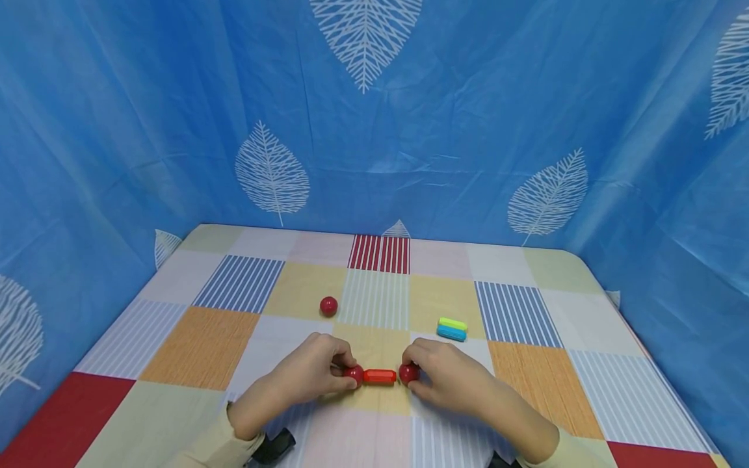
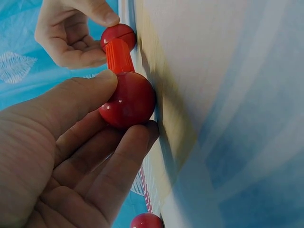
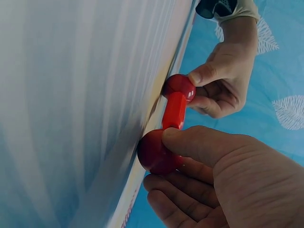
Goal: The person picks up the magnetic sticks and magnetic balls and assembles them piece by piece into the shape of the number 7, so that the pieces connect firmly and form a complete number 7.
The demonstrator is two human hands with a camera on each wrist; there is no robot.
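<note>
Thumb and fingers of my left hand (image 1: 310, 369) pinch a glossy red ball (image 2: 128, 100) low over the checked cloth. A short ridged red rod (image 1: 380, 377) extends from that ball toward the right, touching it. My right hand (image 1: 453, 377) pinches a second red ball (image 3: 159, 152) at the rod's other end. In the head view a thin gap seems to separate this ball from the rod; the wrist views hide whether they touch. Both balls and the rod lie roughly in one line, at or just above the table.
A third red ball (image 1: 329, 306) lies farther back on the patchwork tablecloth (image 1: 199, 348), left of centre. Behind the right hand, a yellow rod (image 1: 453, 323) and a blue rod (image 1: 452, 333) lie side by side. A blue leaf-printed curtain (image 1: 409, 143) surrounds the table's back and sides.
</note>
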